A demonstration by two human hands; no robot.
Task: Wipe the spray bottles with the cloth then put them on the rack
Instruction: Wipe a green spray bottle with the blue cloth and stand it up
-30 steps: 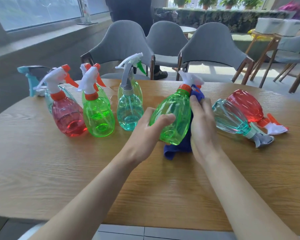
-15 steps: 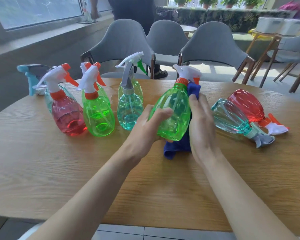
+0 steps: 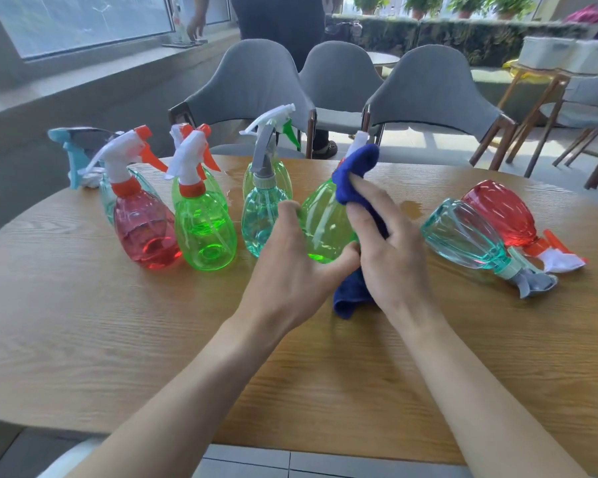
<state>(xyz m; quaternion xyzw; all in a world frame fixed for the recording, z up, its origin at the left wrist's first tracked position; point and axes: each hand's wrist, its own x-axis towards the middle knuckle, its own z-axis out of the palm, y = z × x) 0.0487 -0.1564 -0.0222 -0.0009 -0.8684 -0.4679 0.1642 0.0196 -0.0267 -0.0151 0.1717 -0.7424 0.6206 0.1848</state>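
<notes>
"Green bottle [image 3: 325,229], is that the one being cleaned? Where is it?"

"Yes. It leans over the middle of the tabletop [image 3: 118,339], a little toward the far edge. The left hand [image 3: 290,274] grips its belly, fingers and thumb curled round it."

"And the other hand?"

"The right hand [image 3: 390,250] holds the blue cloth [image 3: 356,170] bunched over the neck and trigger, with the tail hanging down to the wood. The thumb is hidden, so I can't quite tell how firm that hold is."

"How should the wipe go, then?"

"I'd steady the belly and turn it with the left hand while the cloth is drawn down from the trigger to the base, so every rib gets a pass. The plastic looks thin and slick, so squeeze lightly or it may dent or slip. Mind the neighbours too. The standing bottles [image 3: 204,236] crowd just beside it toward the far left edge, and two lying bottles [image 3: 463,236] rest toward the right edge."

"Then onto the rack?"

"That would follow, but no rack is in view, so finish the wipe and look for it before lifting."
</notes>
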